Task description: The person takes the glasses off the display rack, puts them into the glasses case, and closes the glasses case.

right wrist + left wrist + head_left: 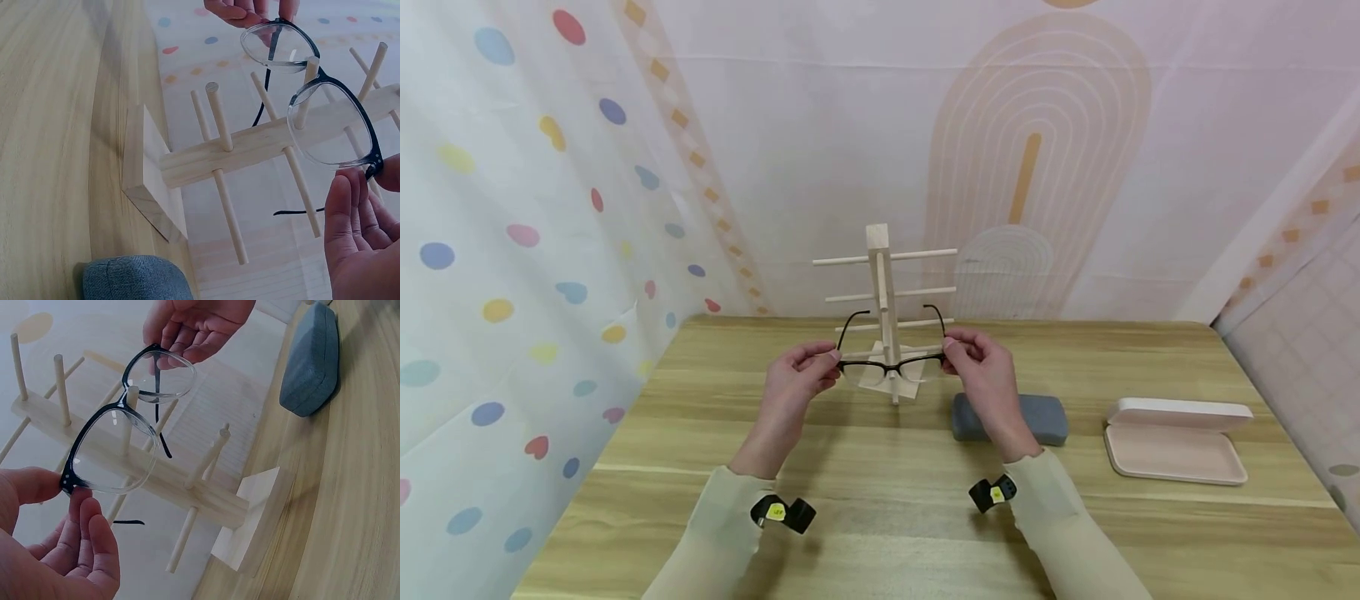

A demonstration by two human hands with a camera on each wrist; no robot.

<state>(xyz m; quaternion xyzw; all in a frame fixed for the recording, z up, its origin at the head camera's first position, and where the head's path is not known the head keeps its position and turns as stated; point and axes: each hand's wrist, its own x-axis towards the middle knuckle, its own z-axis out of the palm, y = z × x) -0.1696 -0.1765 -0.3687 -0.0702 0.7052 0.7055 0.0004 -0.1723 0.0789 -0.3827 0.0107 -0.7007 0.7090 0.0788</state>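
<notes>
A pair of glasses (891, 367) with a black upper frame and clear lower rims is held level in front of a wooden display stand (880, 275). My left hand (799, 379) pinches the frame's left corner between thumb and fingers, and my right hand (983, 371) pinches the right corner. Both temples are unfolded and point toward the stand, one on each side of its post. In the left wrist view, a front peg (130, 403) of the stand is at the bridge of the glasses (119, 407); whether they touch I cannot tell.
A closed grey-blue glasses case (1045, 418) lies on the wooden table (880, 500), partly behind my right wrist. Farther right sits an open pale pink case (1176, 452). Patterned curtains (805, 125) hang behind and to the left of the table.
</notes>
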